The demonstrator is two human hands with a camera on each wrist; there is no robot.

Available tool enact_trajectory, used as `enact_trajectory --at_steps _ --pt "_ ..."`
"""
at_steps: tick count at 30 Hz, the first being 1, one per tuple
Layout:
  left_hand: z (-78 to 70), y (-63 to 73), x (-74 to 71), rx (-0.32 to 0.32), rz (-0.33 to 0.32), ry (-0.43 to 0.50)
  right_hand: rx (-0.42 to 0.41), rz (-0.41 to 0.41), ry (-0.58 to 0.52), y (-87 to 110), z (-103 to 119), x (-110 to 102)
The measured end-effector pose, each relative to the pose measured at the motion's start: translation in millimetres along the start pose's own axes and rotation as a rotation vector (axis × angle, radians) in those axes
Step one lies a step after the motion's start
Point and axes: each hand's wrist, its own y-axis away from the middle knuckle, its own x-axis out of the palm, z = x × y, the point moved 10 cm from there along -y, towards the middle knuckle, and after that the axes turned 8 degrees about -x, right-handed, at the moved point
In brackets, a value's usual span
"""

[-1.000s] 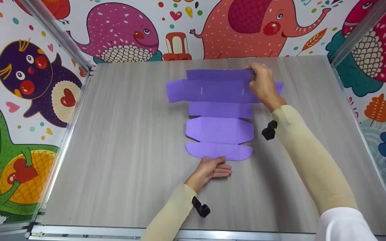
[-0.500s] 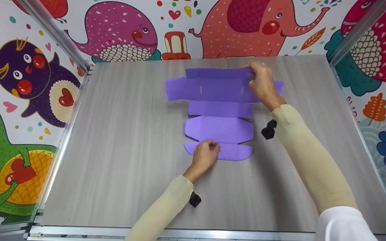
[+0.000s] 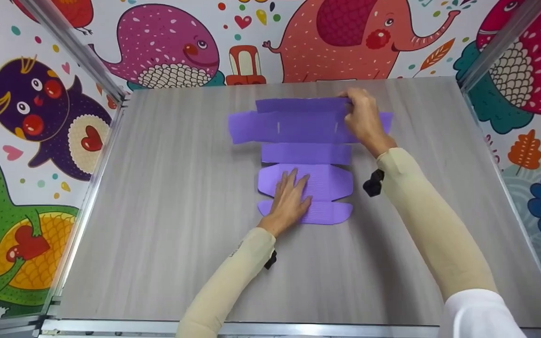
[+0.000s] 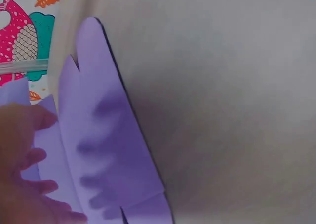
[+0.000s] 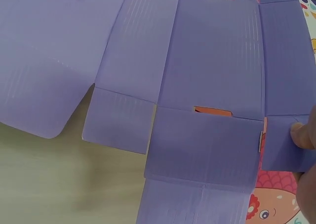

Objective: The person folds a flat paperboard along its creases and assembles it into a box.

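Observation:
A purple cardboard box blank (image 3: 320,183), unfolded with creases, flaps and two slots, lies on the table. Its far panel (image 3: 305,126) is tilted up off the tabletop. My right hand (image 3: 365,117) pinches the far right end of that panel; in the right wrist view the thumb presses on a small end flap (image 5: 279,145). My left hand (image 3: 285,206) is over the near panels with its fingers straight and spread. In the left wrist view finger shadows fall on the near panel (image 4: 103,120); whether the fingertips touch the cardboard I cannot tell.
The wood-grain table (image 3: 172,202) has a metal rail (image 3: 148,326) along its front edge. Printed walls with cartoon animals (image 3: 172,47) stand at the back and both sides, with metal posts (image 3: 505,47) at the corners.
My left hand has moved from below the blank's near edge onto its near panels, curling briefly and then spreading its fingers. The right hand keeps its pinch on the far panel.

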Motion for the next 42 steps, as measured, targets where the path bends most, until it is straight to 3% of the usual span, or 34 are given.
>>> enact_trajectory --at_steps 8,15,26,36,42 --pt "11.2 -13.8 14.4 -0.016 0.066 -0.033 -0.012 -0.019 0.002 0.4 2.1 2.4" --pt "16.8 -16.4 19.3 -0.017 0.061 -0.024 -0.054 -0.032 -0.01 1.5 7.0 4.6" --pt "26.1 -21.8 28.5 -0.063 0.143 -0.047 -0.099 -0.013 -0.019 8.0 9.7 15.9" --pt "23.8 -22.7 26.4 -0.035 0.084 -0.091 -0.091 -0.026 -0.028 12.8 4.4 14.4" --pt "14.9 -26.3 17.5 0.007 -0.026 -0.197 -0.062 -0.044 -0.029 15.7 1.0 11.5"
